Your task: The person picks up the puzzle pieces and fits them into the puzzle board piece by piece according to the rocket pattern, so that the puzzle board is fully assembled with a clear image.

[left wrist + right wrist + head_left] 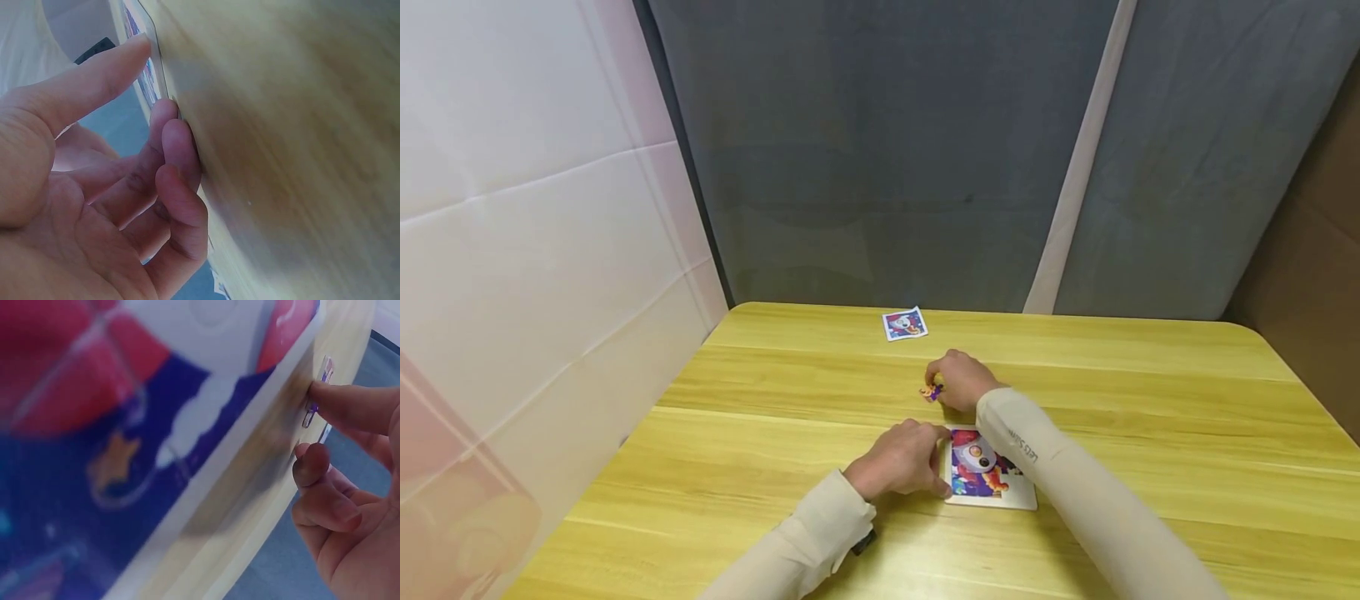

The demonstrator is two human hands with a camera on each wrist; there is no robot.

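Grey fabric backdrop behind, white panel at left, brown board at right. One table [775, 467], yellow wood-grain laminate, rounded corners, smooth and slightly glossy.

Two arms in pale beige sleeves reach in from the near edge.

One square puzzle board [996, 492], white-framed, flat, printed in purple, red and orange with a white round figure; it lies near the middle front of the table, partly under the right forearm. In the right wrist view its surface shows cut lines between pieces, blurred.

Left hand [901, 458] rests knuckles-up at the board's left edge, fingers loosely curled, fingertips [172, 122] touching the board's rim and the tabletop; it grips nothing.

Right hand [958, 379] lies just beyond the board, fingers curled, pinching one small puzzle piece [932, 391], purple and orange, against the table.

One small square card [905, 324], white-bordered with the same colourful print, lies flat near the far edge, well apart from both hands.
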